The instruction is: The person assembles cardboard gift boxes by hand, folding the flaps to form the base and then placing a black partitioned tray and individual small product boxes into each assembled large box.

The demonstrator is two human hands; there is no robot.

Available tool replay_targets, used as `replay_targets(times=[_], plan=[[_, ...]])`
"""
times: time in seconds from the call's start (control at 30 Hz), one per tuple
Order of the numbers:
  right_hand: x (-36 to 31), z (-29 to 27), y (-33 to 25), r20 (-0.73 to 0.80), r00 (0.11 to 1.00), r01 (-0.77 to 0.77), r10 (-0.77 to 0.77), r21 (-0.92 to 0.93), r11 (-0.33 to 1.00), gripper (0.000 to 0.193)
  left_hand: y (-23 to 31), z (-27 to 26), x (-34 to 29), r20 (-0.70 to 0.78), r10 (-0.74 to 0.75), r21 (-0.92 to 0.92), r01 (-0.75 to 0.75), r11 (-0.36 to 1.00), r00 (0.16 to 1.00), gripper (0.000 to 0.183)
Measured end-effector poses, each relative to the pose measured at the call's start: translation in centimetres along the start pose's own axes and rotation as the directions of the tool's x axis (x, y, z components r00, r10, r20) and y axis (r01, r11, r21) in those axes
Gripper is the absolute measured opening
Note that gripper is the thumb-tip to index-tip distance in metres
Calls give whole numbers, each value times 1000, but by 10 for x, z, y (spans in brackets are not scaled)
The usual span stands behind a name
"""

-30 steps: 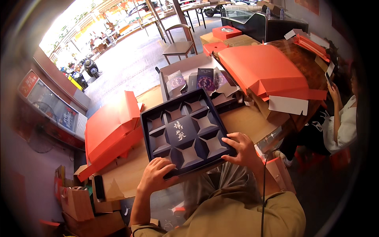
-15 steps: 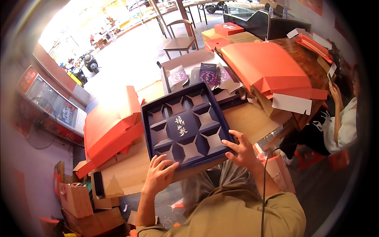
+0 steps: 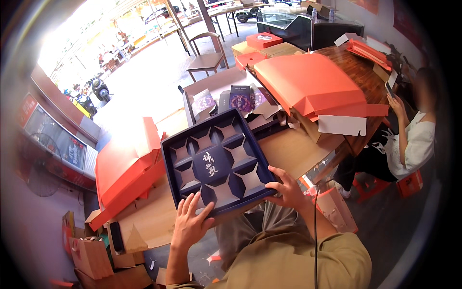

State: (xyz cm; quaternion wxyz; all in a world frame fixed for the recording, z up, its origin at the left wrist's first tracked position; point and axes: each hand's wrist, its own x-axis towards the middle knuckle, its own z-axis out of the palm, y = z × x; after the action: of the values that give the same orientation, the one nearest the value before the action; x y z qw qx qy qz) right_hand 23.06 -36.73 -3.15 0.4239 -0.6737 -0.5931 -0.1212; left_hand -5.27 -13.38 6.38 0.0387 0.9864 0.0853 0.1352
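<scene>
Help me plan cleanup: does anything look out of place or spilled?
Yes: loose scraps litter the floor below the table, looking untidy. Beyond the dark blue tray, patterned cartons lie at mismatched angles. The tray shows no obvious damage.

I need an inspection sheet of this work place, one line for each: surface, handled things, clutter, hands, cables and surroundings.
Surface: brown table, partly covered by boxes.
Handled things: blue box with eight compartments around a centre panel.
Clutter: left red box and right red box on either side; purple and black cartons beyond the blue box.
Hands: left hand, fingers spread, at the near left corner; right hand at the near right corner, exact grip unclear.
Cables: black cable passes in front of the right forearm.
Surroundings: seated person with a phone on the right; chair beyond the table.
</scene>
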Motion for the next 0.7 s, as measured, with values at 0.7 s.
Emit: replay_targets(times=[0.7], plan=[[-2, -29, -9, 55, 999, -8, 2, 108, 994, 47, -46, 10, 0, 27, -266, -88, 267, 960, 964, 65]])
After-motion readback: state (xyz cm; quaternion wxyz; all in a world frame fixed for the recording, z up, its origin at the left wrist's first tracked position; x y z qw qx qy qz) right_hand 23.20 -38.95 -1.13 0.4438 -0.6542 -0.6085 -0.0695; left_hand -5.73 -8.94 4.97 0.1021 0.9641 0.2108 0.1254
